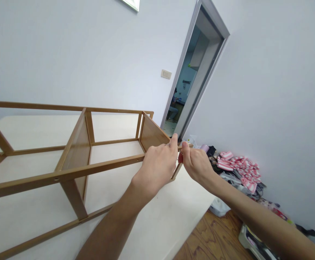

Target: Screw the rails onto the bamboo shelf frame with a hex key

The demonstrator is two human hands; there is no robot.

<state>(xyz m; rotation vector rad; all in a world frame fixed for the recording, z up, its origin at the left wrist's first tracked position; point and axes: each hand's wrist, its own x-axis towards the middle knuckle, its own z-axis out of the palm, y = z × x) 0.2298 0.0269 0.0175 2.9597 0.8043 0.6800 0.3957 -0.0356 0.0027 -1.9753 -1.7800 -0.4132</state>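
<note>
Wooden rack (78, 148), on table (184, 202); left hand (157, 164), right hand (196, 162), curled close together at its end, grips unclear; I'd brace it firmly.

Pale walls (271, 86) are broken by a grey-framed doorway (191, 72), through which a seated person (173, 106) is seen. A light switch (166, 74) is mounted left of the doorway. Wood-patterned flooring (208, 236) is bordered by a white table (160, 225) and a heap of striped fabric (238, 166) and bags.
</note>
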